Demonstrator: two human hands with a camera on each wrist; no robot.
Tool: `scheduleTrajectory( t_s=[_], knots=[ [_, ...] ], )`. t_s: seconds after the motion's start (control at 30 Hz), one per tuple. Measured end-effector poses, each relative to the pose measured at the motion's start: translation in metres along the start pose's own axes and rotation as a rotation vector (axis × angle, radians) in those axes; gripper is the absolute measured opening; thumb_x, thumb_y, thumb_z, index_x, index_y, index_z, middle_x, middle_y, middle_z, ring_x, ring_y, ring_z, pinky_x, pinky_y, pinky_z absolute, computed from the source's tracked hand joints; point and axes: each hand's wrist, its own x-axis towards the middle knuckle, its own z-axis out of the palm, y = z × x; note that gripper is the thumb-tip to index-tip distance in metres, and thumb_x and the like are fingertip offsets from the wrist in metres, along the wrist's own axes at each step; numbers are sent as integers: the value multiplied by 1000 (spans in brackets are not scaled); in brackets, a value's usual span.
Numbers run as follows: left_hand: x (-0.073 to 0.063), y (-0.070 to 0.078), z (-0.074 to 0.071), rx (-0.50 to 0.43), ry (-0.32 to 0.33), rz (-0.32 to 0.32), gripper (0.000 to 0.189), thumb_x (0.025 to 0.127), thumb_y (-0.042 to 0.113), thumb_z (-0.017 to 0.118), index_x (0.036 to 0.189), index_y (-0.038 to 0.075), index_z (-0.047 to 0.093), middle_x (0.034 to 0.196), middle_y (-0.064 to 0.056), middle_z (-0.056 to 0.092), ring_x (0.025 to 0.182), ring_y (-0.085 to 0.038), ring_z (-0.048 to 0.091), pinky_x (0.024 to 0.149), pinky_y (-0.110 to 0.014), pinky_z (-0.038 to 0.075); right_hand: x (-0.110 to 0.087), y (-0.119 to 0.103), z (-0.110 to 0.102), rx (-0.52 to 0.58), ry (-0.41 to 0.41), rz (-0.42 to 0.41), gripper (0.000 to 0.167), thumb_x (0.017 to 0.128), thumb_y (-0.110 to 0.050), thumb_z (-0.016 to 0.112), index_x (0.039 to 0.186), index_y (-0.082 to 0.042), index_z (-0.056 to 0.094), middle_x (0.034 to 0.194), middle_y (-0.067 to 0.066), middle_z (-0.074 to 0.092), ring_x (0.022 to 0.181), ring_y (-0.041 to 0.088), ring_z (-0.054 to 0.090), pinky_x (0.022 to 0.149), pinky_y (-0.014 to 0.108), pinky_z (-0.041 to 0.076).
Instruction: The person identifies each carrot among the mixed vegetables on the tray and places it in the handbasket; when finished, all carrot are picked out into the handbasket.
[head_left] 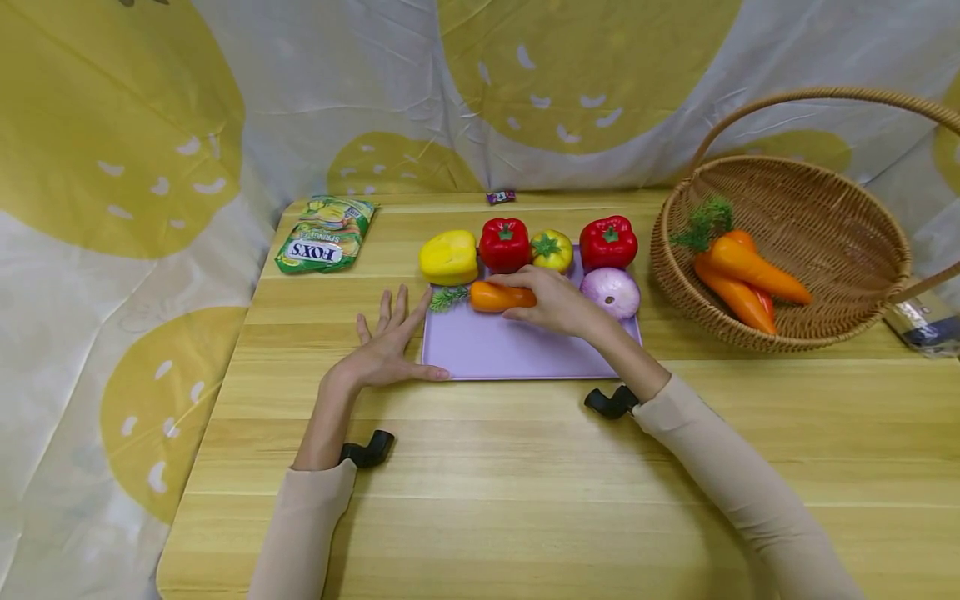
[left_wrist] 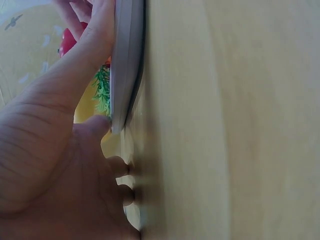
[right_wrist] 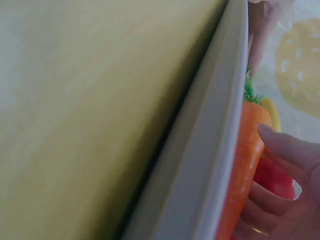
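Note:
A lilac tray (head_left: pixel 517 350) lies on the wooden table. My right hand (head_left: pixel 557 302) holds an orange carrot (head_left: pixel 491 297) over the tray, its green leafy top toward the left edge. In the right wrist view the thumb lies on one side of the carrot (right_wrist: pixel 245 155) and the fingers on the other. Spread wide, my left hand (head_left: pixel 382 354) rests at the tray's left edge, thumb on the front corner. Along the tray's back are a yellow pepper (head_left: pixel 448 257), a red pepper (head_left: pixel 504 244), a small yellow tomato-like vegetable (head_left: pixel 551 252) and another red pepper (head_left: pixel 608 242). A purple onion (head_left: pixel 611 292) sits at the right.
A wicker basket (head_left: pixel 840 217) with a tall handle stands to the right, holding several carrots (head_left: pixel 757 267) and something red. At the back left lies a green Fox's candy bag (head_left: pixel 326 233). A small purple wrapped sweet (head_left: pixel 501 197) is near the back edge, and a packet (head_left: pixel 930 321) lies right of the basket.

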Motion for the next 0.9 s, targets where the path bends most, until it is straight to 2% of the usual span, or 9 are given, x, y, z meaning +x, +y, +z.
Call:
scheduleTrajectory(
  t_s=[0.13, 0.3, 0.4, 0.6, 0.9],
  knots=[
    [0, 0, 0, 0, 0, -1, 129, 80, 62, 82, 166, 34, -10, 169, -15, -29, 155, -38, -34, 112, -78, -24, 2, 1, 3, 9, -4, 27, 52, 97, -17, 74, 147, -20, 60, 142, 16, 63, 118, 28, 59, 100, 45, 51],
    [0, 0, -1, 0, 0, -3, 129, 80, 62, 82, 166, 34, -10, 169, -15, -30, 155, -38, -35, 113, -78, -23, 3, 1, 4, 29, -8, 73, 50, 97, -13, 73, 145, -25, 62, 133, 14, 66, 106, 27, 56, 86, 37, 48],
    [1, 0, 0, 1, -2, -4, 129, 80, 62, 82, 166, 34, -10, 169, -15, -30, 155, -38, -35, 112, -79, -23, 4, 1, 4, 45, -4, 71, 49, 96, -13, 75, 142, -24, 65, 125, 13, 68, 102, 26, 55, 82, 34, 45],
    [0, 1, -1, -5, -3, -4, 128, 80, 61, 82, 166, 33, -9, 169, -15, -30, 155, -37, -35, 112, -78, -24, 5, 3, 4, 83, -2, 38, 48, 94, -11, 77, 140, -19, 66, 120, 14, 72, 99, 25, 56, 85, 33, 46],
    [0, 0, 0, -7, -2, 2, 128, 80, 62, 82, 166, 33, -9, 169, -15, -30, 154, -38, -35, 112, -78, -24, 5, 3, 3, 128, -33, 68, 48, 94, -11, 76, 140, -19, 65, 142, 15, 66, 103, 24, 57, 82, 31, 45]
  ],
)
